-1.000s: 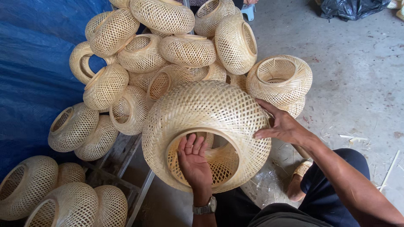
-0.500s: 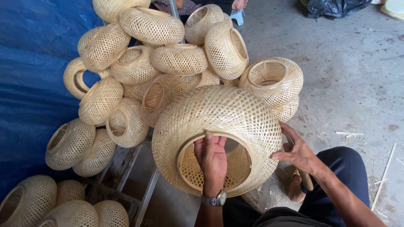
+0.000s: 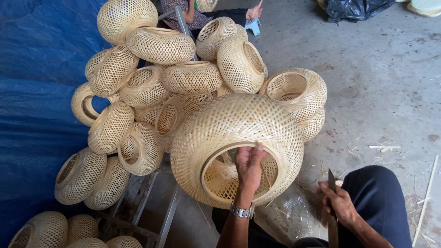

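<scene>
Seemingly fully woven, the big basket has its rim gripped by the left hand, the right hand clasping a knife nearby.

Your left hand reaches into the shade, a large round lampshade of pale bamboo strips woven in an open lattice. It is tipped on its side, its wide ringed mouth facing you. Your fingers hook over the upper rim of that mouth, with the palm inside the hollow. Your right hand is closed around a knife, a dark narrow blade standing upright above the fingers, near the shade's lower right side but apart from it.
</scene>
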